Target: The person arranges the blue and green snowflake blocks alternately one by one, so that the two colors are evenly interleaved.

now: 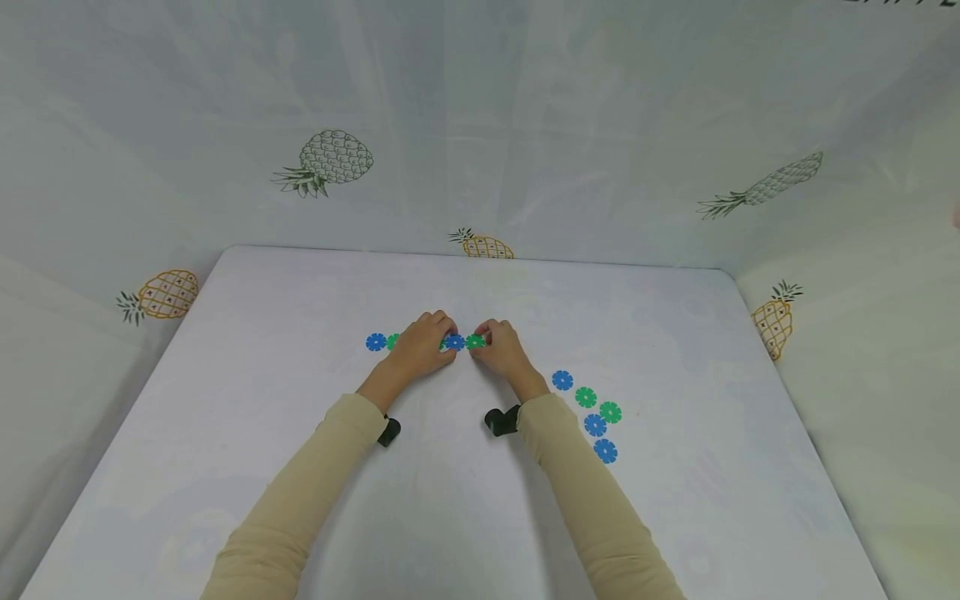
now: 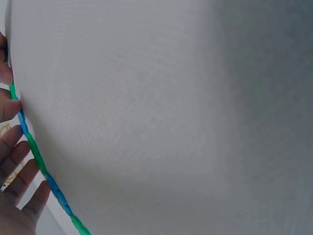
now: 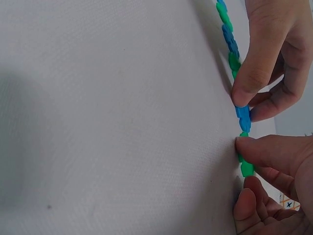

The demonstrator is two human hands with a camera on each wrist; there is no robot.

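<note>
Thin notched plastic discs, blue and green by turns, form a row across the table; a blue disc [image 1: 376, 342] marks its left end. My left hand [image 1: 416, 348] covers part of the row and pinches a blue disc [image 3: 244, 120] between thumb and fingers. Just to the right, my right hand [image 1: 504, 350] pinches the green end disc [image 3: 247, 169], which meets that blue one edge to edge. In the left wrist view, the fingers of the left hand [image 2: 18, 200] lie along the chain [image 2: 57, 193]. Whether the last two discs are locked together I cannot tell.
Loose discs lie right of the right forearm: a blue disc [image 1: 562, 381], a green disc [image 1: 586, 397] and several more below. A dark wrist-worn device [image 1: 501, 421] sits under the right wrist. The white table [image 1: 300, 292] meets a pineapple-print curtain [image 1: 480, 150] behind.
</note>
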